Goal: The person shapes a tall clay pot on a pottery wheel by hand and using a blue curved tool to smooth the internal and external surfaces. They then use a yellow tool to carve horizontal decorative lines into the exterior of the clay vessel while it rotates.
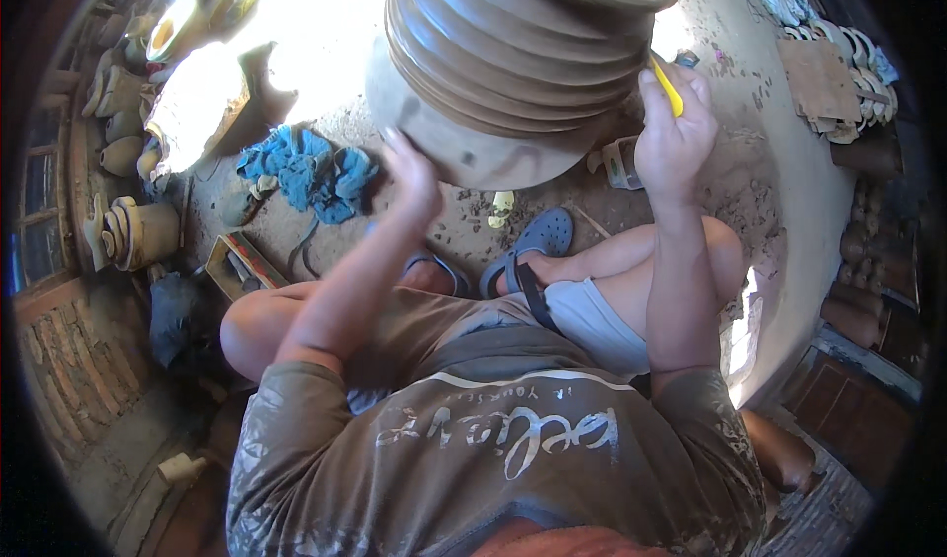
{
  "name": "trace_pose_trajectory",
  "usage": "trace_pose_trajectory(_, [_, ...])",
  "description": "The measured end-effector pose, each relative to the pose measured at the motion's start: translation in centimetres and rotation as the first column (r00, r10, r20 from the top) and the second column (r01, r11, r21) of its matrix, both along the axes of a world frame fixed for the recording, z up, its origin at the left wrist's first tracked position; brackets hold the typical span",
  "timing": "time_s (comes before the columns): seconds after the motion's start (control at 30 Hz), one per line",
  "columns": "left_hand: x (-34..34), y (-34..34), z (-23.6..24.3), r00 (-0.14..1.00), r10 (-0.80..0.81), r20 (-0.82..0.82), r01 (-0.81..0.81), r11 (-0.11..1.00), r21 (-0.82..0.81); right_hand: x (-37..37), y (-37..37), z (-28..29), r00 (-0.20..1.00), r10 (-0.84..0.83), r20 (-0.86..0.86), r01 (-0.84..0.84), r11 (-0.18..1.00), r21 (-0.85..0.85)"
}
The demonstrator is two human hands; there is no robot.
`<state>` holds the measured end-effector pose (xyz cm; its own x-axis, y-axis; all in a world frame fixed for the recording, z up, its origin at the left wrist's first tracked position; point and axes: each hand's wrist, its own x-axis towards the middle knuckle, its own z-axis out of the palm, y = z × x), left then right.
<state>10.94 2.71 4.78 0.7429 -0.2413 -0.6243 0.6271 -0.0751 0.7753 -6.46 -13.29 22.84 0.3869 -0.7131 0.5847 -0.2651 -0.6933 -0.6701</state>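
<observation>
A big brown clay pot (513, 54) with rounded ridges round its wall stands on a flat round board (473, 157) in front of me. My right hand (678, 138) is closed round a thin yellow tool (668, 89), held close against the pot's right side; whether its edge touches the clay I cannot tell. At the board's near left edge is my left hand (412, 177), its fingers stretched out and slightly blurred, with nothing held in them. The pot's mouth is partly cut off by the upper edge of the view.
A crumpled blue cloth (311, 172) lies on the floor to the left, with a wooden box (242, 266) nearer me. Clay crumbs and a small container (621, 162) lie below the board. Stacked pots (143, 231) line the left; cardboard (819, 78) lies far right.
</observation>
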Motion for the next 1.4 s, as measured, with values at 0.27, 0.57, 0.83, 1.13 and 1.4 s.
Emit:
trace_pose_trajectory(0.27, [-8.0,2.7,-1.0,0.927,-0.27,-0.259,0.24,0.96,-0.143,0.5,-0.7,0.5,1.0,-0.009,-0.022,0.009,1.0,-0.024])
trace_pose_trajectory(0.57, [-6.0,1.8,-2.7,0.977,-0.211,-0.01,0.208,0.969,-0.135,0.7,-0.1,0.1,0.999,0.006,0.034,-0.006,1.0,-0.006])
trace_pose_trajectory(0.83, [-0.5,1.6,-0.3,0.963,-0.224,-0.153,0.165,0.931,-0.325,-0.1,-0.6,-0.1,1.0,-0.017,0.021,0.017,1.0,0.007])
trace_pose_trajectory(1.13, [-10.5,4.1,-0.7,0.661,-0.69,-0.293,0.637,0.723,-0.267,0.2,-0.2,-0.2,1.0,-0.024,0.006,0.024,1.0,-0.007])
trace_pose_trajectory(1.4, [4.1,1.0,-0.4,0.991,-0.124,-0.05,0.1,0.938,-0.333,-0.1,0.2,0.6,0.999,-0.034,-0.025,0.034,0.999,0.01])
